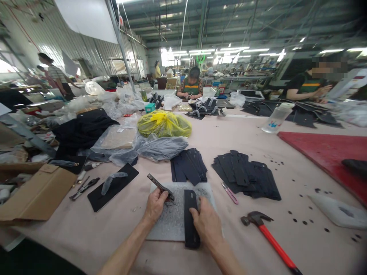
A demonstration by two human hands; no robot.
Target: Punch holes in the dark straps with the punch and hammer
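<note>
In the head view, my only one, I see the left hand [155, 205] with its fingers pinching a metal tool [160, 186], held at a slant with its near end over the speckled board [166, 231]. The right hand [209, 223] lays its thumb on the dark strip [190, 221]; whether its other fingers grip the strip's edge or only rest beside it, I cannot tell. The strip lies lengthwise on the board's right half, its near end jutting slightly past the board's near edge.

That overhang worries me: pressure there could tip or bend the strip, since the board would not back it. If the thumb presses lightly, I judge the strip could skew; if the tool's end swings right, it could mark the fabric-like face. The pink snips [230, 193] lie on the surface [114, 236] near the right hand, points toward the board, so a careless sideways reach might catch them. The claw hammer [266, 233] lies farther right, its handle pointing toward me, where a sleeve or forearm could knock it.
</note>
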